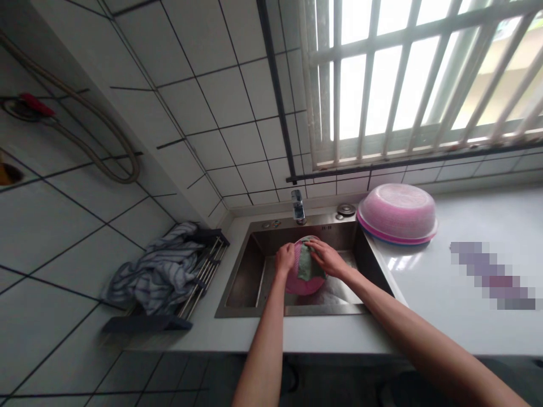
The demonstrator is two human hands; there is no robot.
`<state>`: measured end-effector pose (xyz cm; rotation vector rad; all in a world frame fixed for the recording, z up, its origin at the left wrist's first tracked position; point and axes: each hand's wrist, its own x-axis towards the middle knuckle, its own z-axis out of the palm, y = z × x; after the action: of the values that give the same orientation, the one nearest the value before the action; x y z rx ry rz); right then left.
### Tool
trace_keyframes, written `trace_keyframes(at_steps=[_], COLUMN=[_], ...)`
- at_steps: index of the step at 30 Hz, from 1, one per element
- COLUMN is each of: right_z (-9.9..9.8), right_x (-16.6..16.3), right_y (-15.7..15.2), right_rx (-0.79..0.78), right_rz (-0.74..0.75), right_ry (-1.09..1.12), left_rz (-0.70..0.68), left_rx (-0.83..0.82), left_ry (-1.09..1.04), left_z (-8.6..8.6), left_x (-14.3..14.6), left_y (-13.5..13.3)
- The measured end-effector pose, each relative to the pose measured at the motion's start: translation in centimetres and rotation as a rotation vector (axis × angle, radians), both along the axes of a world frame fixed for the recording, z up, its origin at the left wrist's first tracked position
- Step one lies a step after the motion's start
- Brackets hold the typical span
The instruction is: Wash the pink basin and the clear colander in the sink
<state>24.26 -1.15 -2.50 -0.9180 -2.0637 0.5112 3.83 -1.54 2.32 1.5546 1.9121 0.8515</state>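
Head camera: is looking forward and down
Sink (241,282), pink vessel (306,287): are lying near, below centre
Window (384,90): is standing farther, upper right

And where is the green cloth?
In the head view, the green cloth is a little below and right of center, at the sink, against the pink basket, under the right hand and beside the left hand.
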Motion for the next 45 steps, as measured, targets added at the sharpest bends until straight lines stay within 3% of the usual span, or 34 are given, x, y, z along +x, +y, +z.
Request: trace_keyframes(at_steps=[4, 9, 15, 17, 20, 23, 26, 33, 40, 42, 45], right_z=[0.9, 2.3, 0.9, 0.5, 1.1, 2.5, 3.1, 0.8, 0.4, 0.3, 0.3], right_x=[-1.1, -0.8, 3.1, 3.2, 1.5, -0.4, -0.5, 4.4, 4.3, 3.8, 2.7], right_y=[-1.5, -1.7, 1.4, 1.5, 0.1, -1.7, -2.0, 1.8, 2.3, 2.0, 1.3], right_rx=[0.060, 0.091, -0.171, -0.185, -0.039, 0.129, 0.167, -0.150, -0.008, 0.009, 0.040], right_rz=[0.112, 0.195, -0.063, -0.123, -0.082, 0.083, 0.170, -0.101, -0.175, -0.146, -0.110], right_ry=[-0.115, -0.139, 0.083, 0.075, -0.016, -0.140, -0.156, 0.016, -0.019, -0.079, -0.145], left_rz=[0.068, 0.123, 0.084, 0.060, 0.057, 0.050, 0.021, -0.005, -0.151, -0.179, -0.068], left_rx=[-0.118, -0.089, -0.041, -0.031, -0.014, -0.012, 0.014, 0.014, -0.050, -0.032, 0.072], left_ry=[-0.075, -0.216, -0.325, -0.359, -0.421, -0.460, -0.461, -0.427, -0.583, -0.509, -0.321], left_z=[-0.3, -1.6, -1.5, -1.4, -1.5, -2.0, -2.3, -2.1, -2.7, -2.9, -2.8], left_x=[-0.3, -0.8, -0.2, 0.1, 0.4, 0.4, 0.4, 0.1, 1.1, 1.3, 1.3], left_y=[0.6, 1.0, 0.4, 0.3, 0.3, 0.3, 0.2, 0.1, 0.1, 0.4, 1.0])
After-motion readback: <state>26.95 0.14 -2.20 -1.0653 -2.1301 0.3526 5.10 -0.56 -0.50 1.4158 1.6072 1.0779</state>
